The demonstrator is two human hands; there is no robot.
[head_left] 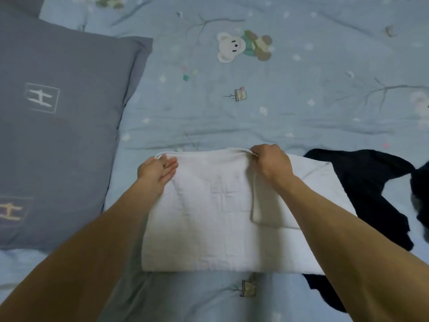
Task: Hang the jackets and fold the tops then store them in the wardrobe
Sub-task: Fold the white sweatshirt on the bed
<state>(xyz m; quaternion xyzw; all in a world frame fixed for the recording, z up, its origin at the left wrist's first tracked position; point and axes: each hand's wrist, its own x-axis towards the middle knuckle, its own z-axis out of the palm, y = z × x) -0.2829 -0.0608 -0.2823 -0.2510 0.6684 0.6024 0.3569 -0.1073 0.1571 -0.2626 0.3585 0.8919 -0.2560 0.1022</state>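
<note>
While the white top lies half-folded on the bed, I pinch its far edge with my right hand — left hand flat, fingers straight, steadying the corner.

Matt white cloth top on soft printed cotton bedsheet.
</note>
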